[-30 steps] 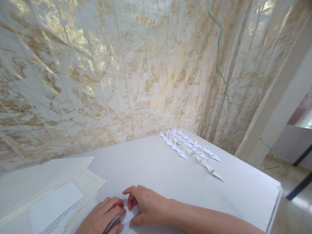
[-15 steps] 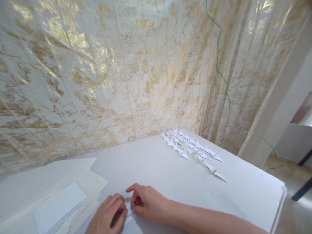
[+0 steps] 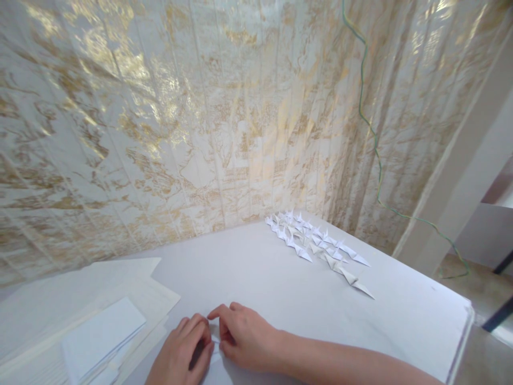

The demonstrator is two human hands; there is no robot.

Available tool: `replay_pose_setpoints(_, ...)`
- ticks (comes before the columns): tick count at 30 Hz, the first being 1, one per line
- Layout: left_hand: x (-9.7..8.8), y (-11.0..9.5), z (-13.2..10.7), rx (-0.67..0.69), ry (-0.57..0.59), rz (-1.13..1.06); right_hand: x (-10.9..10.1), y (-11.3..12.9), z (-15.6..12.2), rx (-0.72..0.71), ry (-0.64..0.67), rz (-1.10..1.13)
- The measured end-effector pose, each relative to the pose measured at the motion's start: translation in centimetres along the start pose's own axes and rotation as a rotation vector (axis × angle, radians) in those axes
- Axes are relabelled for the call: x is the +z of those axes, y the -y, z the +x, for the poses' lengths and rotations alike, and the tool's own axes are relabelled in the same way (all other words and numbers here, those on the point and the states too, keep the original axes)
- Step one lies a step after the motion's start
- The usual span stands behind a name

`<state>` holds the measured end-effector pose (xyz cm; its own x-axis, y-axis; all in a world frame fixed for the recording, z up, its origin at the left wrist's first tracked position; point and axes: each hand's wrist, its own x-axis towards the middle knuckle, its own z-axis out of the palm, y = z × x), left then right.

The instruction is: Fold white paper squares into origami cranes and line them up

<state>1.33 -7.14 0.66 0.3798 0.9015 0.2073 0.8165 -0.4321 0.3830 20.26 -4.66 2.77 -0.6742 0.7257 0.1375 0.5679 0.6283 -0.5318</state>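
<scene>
Close together at the table's near edge, both my hands work on a small folded piece of white paper (image 3: 216, 347). My left hand (image 3: 182, 350) curls over its left side, thumb and fingers closed on it. From the right, my right hand (image 3: 246, 337) pinches the paper's other side with bent fingers, its index finger reaching toward the left fingertips. Much of the paper is hidden under the fingers. Farther back to the right, several folded white paper cranes (image 3: 316, 240) stand in slanting rows.
A stack of white paper squares (image 3: 106, 334) lies on larger cream sheets (image 3: 160, 294) at left. Behind the white table (image 3: 385, 321) hangs a gold-patterned covering (image 3: 200, 123). A thin green cord (image 3: 377, 155) runs down it toward the floor at right.
The view has shifted slightly. The right index finger has come down to meet the left fingertips, closing the gap over the paper.
</scene>
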Motion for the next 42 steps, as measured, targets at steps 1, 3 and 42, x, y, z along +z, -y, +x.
replay_pose_setpoints(1,0.0,0.0,0.0,0.0,-0.002,0.002,0.0,0.0,0.0,-0.005,0.003,-0.013)
replay_pose_setpoints(3,0.1,0.0,-0.1,-0.003,-0.01,0.01,0.0,0.0,0.0,-0.017,0.005,-0.038)
replay_pose_setpoints(42,1.7,0.6,-0.6,-0.014,-0.194,-0.133,0.6,0.1,0.2,-0.024,-0.02,-0.062)
